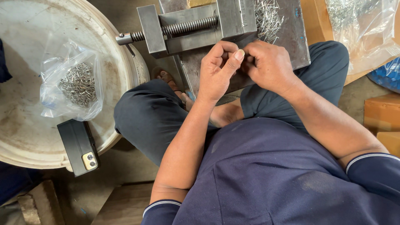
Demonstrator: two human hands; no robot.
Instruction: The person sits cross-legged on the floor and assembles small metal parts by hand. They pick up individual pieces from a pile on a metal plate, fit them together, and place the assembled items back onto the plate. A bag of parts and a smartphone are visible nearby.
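Observation:
My left hand (217, 71) and my right hand (266, 64) meet fingertip to fingertip just in front of a steel vise (191, 26) that sits on a grey metal plate (298, 46). Both hands pinch together at the same spot; whatever small part is between the fingers is hidden. A heap of thin metal pins (266, 16) lies on the plate just beyond my right hand. I sit cross-legged in dark trousers, and the plate rests over my knees.
A white round lid (25, 137) at left carries a clear bag of small metal pieces (77, 85) and a black phone (79, 146). Another clear bag of pins (358, 21) lies at top right on cardboard. Cardboard boxes (381, 114) stand at right.

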